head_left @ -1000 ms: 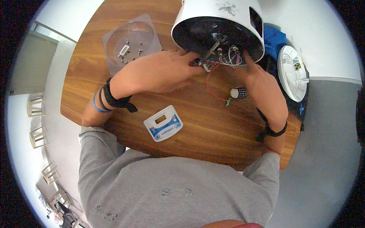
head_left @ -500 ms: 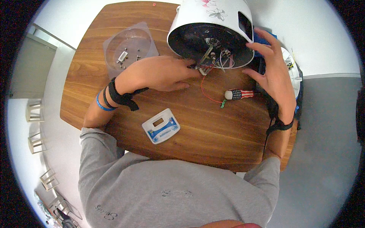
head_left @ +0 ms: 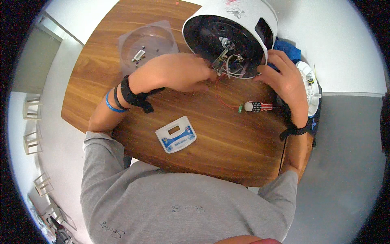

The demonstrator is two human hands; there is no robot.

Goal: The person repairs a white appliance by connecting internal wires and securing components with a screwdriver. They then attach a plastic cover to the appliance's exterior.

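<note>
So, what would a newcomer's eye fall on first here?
Probably the white housing at the top, with its dark opening toward the camera and the right hand at its rim. Next come the white-and-blue panel, lower on the wooden table, and the clear dish, upper left.

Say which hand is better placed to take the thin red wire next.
Probably the left hand: it is near the upper end of the thin red wire, while the right hand holds the white cylindrical housing by its rim.
</note>
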